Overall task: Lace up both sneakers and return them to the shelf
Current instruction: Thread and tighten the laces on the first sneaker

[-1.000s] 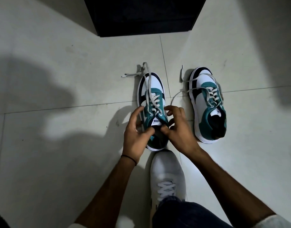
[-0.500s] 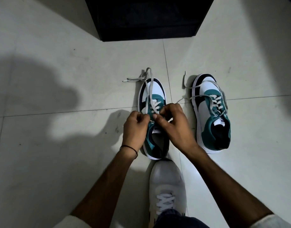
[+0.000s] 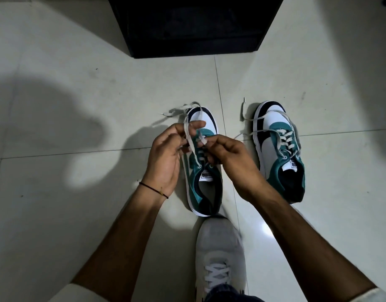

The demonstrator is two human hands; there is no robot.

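Lifted off the tongue, my left hand and right hand each pinch a lace strand above the sneaker, toe pointing away.

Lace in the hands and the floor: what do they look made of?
Lace: flat woven fabric, it seems, matte pale grey; it hangs limp like ribbon. Floor: probably glazed ceramic tile, pale with slight sheen; straight grout lines cross it.

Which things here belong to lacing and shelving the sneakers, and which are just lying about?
Part of the job:
- teal sneaker being laced
- its lace, held by the left hand and right hand
- second teal sneaker, laces loose
- dark unit behind, probably the shelf

Just there:
- white shoe on the person's foot
- black wrist thread
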